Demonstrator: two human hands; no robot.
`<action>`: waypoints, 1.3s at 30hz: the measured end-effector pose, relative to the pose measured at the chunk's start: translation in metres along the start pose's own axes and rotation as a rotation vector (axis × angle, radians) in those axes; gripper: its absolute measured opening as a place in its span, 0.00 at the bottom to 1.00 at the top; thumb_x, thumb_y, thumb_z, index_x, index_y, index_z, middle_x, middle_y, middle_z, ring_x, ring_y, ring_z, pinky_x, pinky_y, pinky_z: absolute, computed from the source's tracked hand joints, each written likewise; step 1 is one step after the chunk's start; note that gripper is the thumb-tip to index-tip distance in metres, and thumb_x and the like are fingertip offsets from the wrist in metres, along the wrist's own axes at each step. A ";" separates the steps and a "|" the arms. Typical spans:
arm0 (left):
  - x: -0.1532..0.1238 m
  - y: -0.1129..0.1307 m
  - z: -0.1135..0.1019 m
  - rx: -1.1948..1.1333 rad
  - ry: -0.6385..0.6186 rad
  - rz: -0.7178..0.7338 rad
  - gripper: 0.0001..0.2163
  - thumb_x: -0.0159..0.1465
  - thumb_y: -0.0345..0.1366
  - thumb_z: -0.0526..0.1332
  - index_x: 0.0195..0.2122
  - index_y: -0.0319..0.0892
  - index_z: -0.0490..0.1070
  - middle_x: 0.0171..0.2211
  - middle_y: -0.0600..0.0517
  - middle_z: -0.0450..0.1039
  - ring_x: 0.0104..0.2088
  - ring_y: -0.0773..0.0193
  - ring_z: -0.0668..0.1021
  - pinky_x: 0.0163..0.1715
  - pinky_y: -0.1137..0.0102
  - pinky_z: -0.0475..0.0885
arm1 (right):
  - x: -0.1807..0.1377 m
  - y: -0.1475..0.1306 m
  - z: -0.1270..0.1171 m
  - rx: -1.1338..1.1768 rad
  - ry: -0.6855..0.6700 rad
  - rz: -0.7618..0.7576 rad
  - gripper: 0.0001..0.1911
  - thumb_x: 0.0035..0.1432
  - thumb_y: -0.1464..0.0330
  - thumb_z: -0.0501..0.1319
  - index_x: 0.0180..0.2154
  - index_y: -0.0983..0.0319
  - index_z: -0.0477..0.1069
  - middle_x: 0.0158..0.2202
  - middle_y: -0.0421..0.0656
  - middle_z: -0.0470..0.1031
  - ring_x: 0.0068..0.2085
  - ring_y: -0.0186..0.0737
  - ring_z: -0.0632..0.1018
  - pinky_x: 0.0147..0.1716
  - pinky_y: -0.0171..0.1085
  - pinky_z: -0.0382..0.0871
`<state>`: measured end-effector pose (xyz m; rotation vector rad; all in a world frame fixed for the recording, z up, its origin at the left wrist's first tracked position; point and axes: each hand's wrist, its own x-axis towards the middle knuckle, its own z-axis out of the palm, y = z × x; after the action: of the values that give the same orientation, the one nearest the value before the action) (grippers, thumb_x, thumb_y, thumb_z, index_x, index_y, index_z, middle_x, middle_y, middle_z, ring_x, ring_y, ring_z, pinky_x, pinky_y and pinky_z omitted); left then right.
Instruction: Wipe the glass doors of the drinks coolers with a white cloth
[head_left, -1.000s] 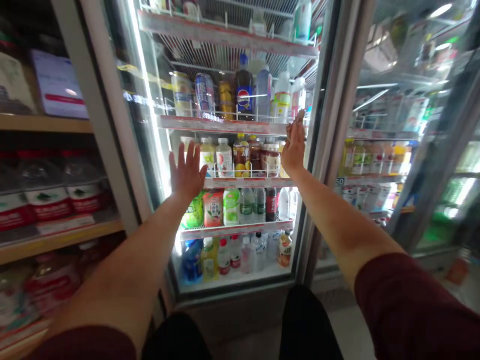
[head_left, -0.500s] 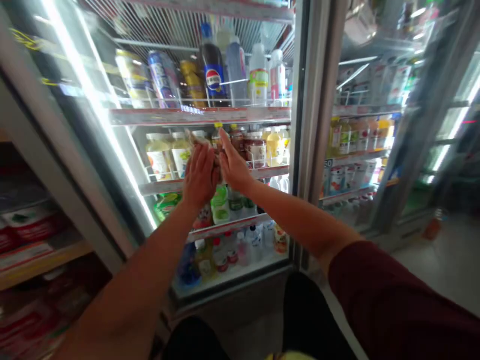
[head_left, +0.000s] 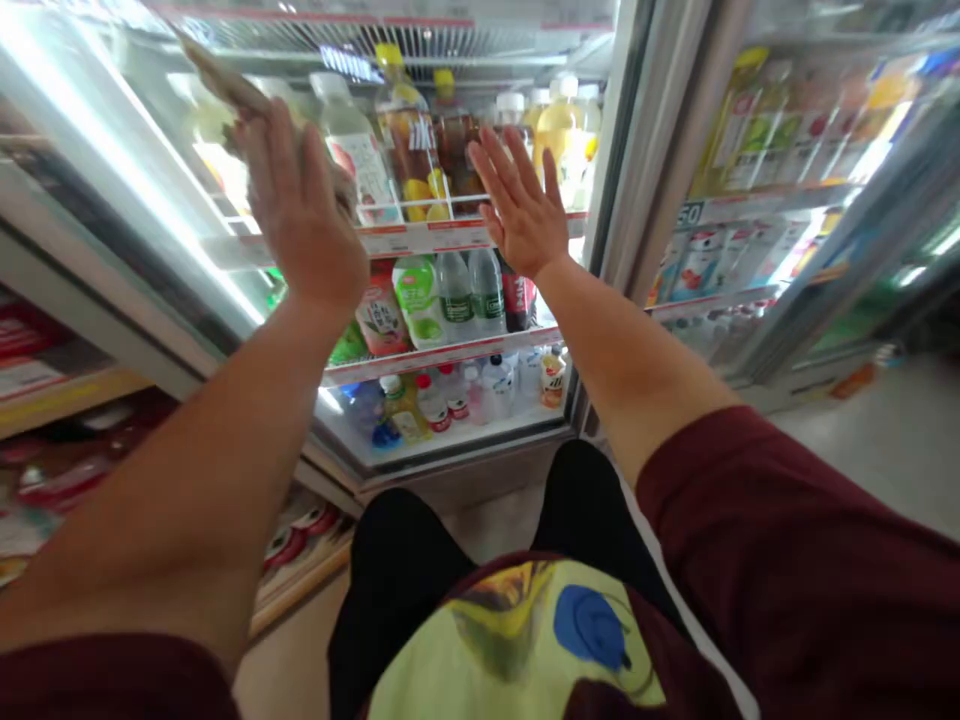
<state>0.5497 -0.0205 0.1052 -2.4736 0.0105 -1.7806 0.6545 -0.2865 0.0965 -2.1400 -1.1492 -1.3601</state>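
Observation:
My left hand (head_left: 300,200) is raised in front of the glass door of a lit drinks cooler (head_left: 600,200), its back to me and fingers stretched upward. A blurred tan shape (head_left: 221,80) shows just above its fingertips; I cannot tell whether it is a reflection or something held. My right hand (head_left: 519,205) is up beside it, fingers spread, holding nothing, before the red-edged shelf rail (head_left: 420,238). Between the hands stand a yellow-capped fruit drink bottle (head_left: 405,140) and a white-labelled bottle (head_left: 356,150). Both forearms are bare, with dark red sleeves.
Below the rail stand a green-labelled bottle (head_left: 416,295), clear water bottles (head_left: 472,290) and small bottles on the bottom shelf (head_left: 450,395). A second glass-door cooler (head_left: 750,180) is on the right. Wooden shelves with packaged goods (head_left: 60,390) are on the left. Pale floor (head_left: 900,450) lies at right.
The hands met palm to palm half a second ago and have now parted again. The view has dropped and moved closer, so my shirt and legs show.

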 end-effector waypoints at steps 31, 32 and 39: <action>0.020 -0.015 -0.054 0.094 -0.236 0.274 0.29 0.71 0.43 0.44 0.70 0.37 0.43 0.73 0.50 0.40 0.72 0.61 0.41 0.73 0.53 0.41 | -0.009 -0.002 0.014 -0.033 0.068 0.011 0.32 0.68 0.63 0.39 0.70 0.60 0.48 0.73 0.41 0.48 0.73 0.46 0.47 0.71 0.58 0.37; 0.017 -0.008 -0.055 0.063 -0.327 0.363 0.28 0.71 0.44 0.45 0.70 0.40 0.46 0.73 0.52 0.44 0.72 0.62 0.43 0.72 0.53 0.42 | -0.009 -0.002 0.013 -0.037 0.062 0.018 0.32 0.68 0.63 0.39 0.71 0.59 0.48 0.73 0.40 0.48 0.73 0.47 0.47 0.71 0.59 0.38; 0.100 -0.079 -0.039 0.286 0.108 0.197 0.28 0.72 0.41 0.37 0.70 0.34 0.35 0.73 0.60 0.26 0.70 0.75 0.30 0.70 0.69 0.26 | -0.009 -0.005 0.014 0.007 0.064 0.058 0.32 0.67 0.62 0.40 0.71 0.50 0.45 0.72 0.33 0.49 0.73 0.43 0.49 0.72 0.56 0.40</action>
<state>0.5406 0.0488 0.2181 -2.1007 0.0059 -1.6978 0.6565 -0.2778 0.0815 -2.0928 -1.0576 -1.3856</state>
